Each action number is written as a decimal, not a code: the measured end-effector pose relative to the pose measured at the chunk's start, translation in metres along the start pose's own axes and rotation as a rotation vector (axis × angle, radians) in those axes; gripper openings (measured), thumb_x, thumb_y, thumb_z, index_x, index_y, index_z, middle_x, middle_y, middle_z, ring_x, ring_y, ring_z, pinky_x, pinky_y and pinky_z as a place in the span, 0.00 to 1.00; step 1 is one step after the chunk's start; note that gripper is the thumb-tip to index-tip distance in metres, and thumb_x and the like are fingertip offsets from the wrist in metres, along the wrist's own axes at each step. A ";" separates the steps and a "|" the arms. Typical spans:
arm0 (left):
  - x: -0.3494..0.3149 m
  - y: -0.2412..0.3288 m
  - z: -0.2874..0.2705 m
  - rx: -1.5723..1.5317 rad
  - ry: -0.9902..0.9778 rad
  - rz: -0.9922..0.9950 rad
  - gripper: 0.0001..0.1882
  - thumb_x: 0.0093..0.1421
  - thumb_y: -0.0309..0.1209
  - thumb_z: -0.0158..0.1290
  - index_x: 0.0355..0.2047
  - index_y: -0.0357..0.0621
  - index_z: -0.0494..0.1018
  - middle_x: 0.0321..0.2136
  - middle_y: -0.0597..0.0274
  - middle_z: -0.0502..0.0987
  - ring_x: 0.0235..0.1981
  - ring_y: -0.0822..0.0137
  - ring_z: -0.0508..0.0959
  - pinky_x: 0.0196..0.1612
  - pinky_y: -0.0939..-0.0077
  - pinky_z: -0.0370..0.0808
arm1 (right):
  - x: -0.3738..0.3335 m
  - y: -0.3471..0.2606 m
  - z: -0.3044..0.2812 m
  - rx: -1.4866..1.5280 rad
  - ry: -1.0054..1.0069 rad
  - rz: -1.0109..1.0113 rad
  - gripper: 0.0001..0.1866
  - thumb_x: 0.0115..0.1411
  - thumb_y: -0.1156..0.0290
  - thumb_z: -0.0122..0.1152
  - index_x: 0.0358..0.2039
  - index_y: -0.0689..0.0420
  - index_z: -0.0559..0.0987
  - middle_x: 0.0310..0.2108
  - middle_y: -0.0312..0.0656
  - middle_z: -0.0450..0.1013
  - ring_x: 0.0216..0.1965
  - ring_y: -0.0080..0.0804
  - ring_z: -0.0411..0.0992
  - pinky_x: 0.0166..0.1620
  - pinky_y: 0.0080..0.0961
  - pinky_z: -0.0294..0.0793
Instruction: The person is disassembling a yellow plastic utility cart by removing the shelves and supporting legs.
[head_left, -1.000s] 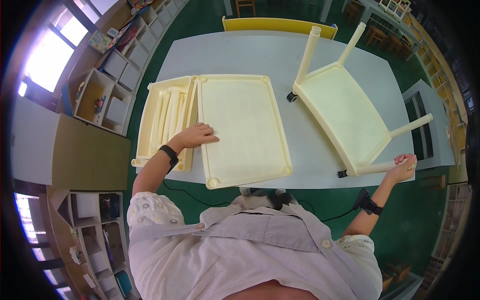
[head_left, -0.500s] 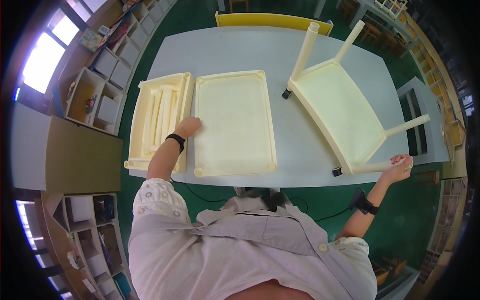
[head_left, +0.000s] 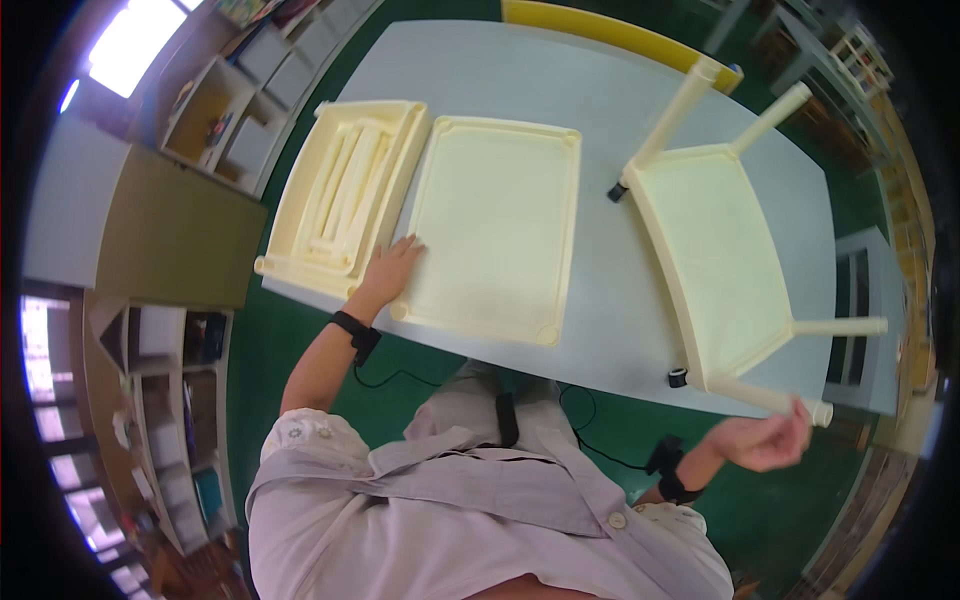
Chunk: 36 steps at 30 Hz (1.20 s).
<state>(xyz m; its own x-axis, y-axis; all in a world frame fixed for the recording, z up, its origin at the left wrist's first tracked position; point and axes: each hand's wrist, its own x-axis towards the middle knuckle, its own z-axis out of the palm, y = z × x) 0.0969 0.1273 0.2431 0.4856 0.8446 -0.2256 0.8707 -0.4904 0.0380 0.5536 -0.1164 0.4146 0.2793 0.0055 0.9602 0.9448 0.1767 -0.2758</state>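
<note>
My left hand lies on the left edge of a flat cream plastic panel, its fingers spread. Left of the panel sits a cream plastic tray with several cream tubes in it. An upturned cream plastic shelf stands at the right, with tube legs on its corners and black casters on its left side. My right hand is just below the end of the near leg, fingers loosely curled and slightly blurred. No object shows in it.
All the cream parts rest on a grey table. A yellow bench is beyond its far edge. Shelving units and a cabinet line the left side. Black cables hang near my legs.
My right hand has come off the near leg's end and moved down and left. My left hand has spread out along the panel's edge. The view has turned.
</note>
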 end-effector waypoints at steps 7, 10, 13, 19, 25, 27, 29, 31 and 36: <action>-0.071 -0.086 -0.111 -0.217 0.712 -0.247 0.21 0.54 0.30 0.48 0.49 0.42 0.62 0.52 0.53 0.62 0.53 0.55 0.62 0.55 0.64 0.57 | -0.121 -0.101 0.193 0.994 -1.277 1.144 0.18 0.56 0.77 0.49 0.49 0.61 0.64 0.46 0.44 0.66 0.49 0.30 0.65 0.51 0.23 0.63; -0.115 -0.225 -0.095 -0.895 0.529 -0.469 0.23 0.59 0.42 0.44 0.50 0.41 0.61 0.52 0.56 0.64 0.52 0.59 0.65 0.53 0.62 0.59 | -0.158 -0.178 0.274 1.152 -1.183 1.269 0.23 0.57 0.72 0.48 0.53 0.64 0.60 0.52 0.47 0.62 0.55 0.37 0.59 0.56 0.27 0.58; -0.099 -0.269 -0.077 -1.049 0.101 -0.759 0.38 0.54 0.60 0.38 0.56 0.44 0.54 0.54 0.56 0.60 0.54 0.58 0.62 0.54 0.52 0.55 | -0.228 -0.221 0.343 0.833 -1.067 1.487 0.23 0.58 0.67 0.45 0.52 0.65 0.61 0.51 0.47 0.63 0.54 0.37 0.60 0.54 0.27 0.59; -0.051 -0.333 -0.009 -1.399 -0.213 -0.647 0.42 0.53 0.63 0.37 0.56 0.41 0.55 0.53 0.54 0.62 0.54 0.60 0.62 0.54 0.59 0.56 | -0.316 -0.262 0.405 0.824 -0.884 2.039 0.22 0.58 0.59 0.43 0.44 0.64 0.68 0.40 0.44 0.70 0.41 0.33 0.69 0.42 0.27 0.69; 0.003 -0.317 0.030 -1.466 -0.120 -0.484 0.29 0.58 0.42 0.45 0.52 0.31 0.56 0.44 0.53 0.69 0.43 0.65 0.69 0.45 0.72 0.67 | -0.366 -0.234 0.397 0.690 -0.784 1.871 0.20 0.59 0.63 0.41 0.48 0.61 0.66 0.39 0.42 0.70 0.35 0.30 0.71 0.35 0.26 0.73; -0.007 -0.342 0.069 -1.256 0.049 -0.347 0.28 0.58 0.39 0.47 0.52 0.31 0.55 0.44 0.51 0.69 0.43 0.64 0.70 0.45 0.72 0.67 | -0.349 -0.246 0.400 0.813 -0.914 1.824 0.31 0.59 0.59 0.43 0.58 0.64 0.52 0.53 0.50 0.60 0.51 0.35 0.63 0.50 0.25 0.63; -0.005 -0.338 0.087 -1.004 0.256 -0.110 0.25 0.57 0.33 0.48 0.51 0.33 0.55 0.42 0.48 0.70 0.43 0.61 0.70 0.45 0.70 0.67 | -0.340 -0.240 0.395 0.768 -0.884 1.792 0.33 0.59 0.60 0.43 0.59 0.63 0.48 0.55 0.50 0.57 0.53 0.34 0.60 0.52 0.25 0.61; -0.010 -0.328 0.076 -1.002 0.185 -0.196 0.23 0.57 0.32 0.48 0.50 0.35 0.56 0.42 0.48 0.70 0.42 0.61 0.71 0.45 0.70 0.67 | -0.325 -0.245 0.386 0.787 -0.855 1.780 0.34 0.60 0.62 0.44 0.61 0.61 0.45 0.57 0.48 0.55 0.55 0.33 0.58 0.54 0.24 0.58; -0.032 -0.307 0.046 -0.992 0.227 -0.179 0.20 0.57 0.31 0.47 0.48 0.38 0.57 0.40 0.47 0.71 0.40 0.59 0.72 0.44 0.70 0.68 | -0.274 -0.253 0.367 0.820 -0.746 1.837 0.26 0.61 0.66 0.42 0.59 0.58 0.53 0.52 0.43 0.62 0.49 0.28 0.63 0.50 0.22 0.64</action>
<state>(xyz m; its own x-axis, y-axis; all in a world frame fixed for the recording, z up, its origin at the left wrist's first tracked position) -0.1898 0.2411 0.1943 0.2562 0.9589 -0.1223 0.5549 -0.0423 0.8308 0.1750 0.1984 0.2371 0.2602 0.8733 -0.4118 -0.5716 -0.2044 -0.7947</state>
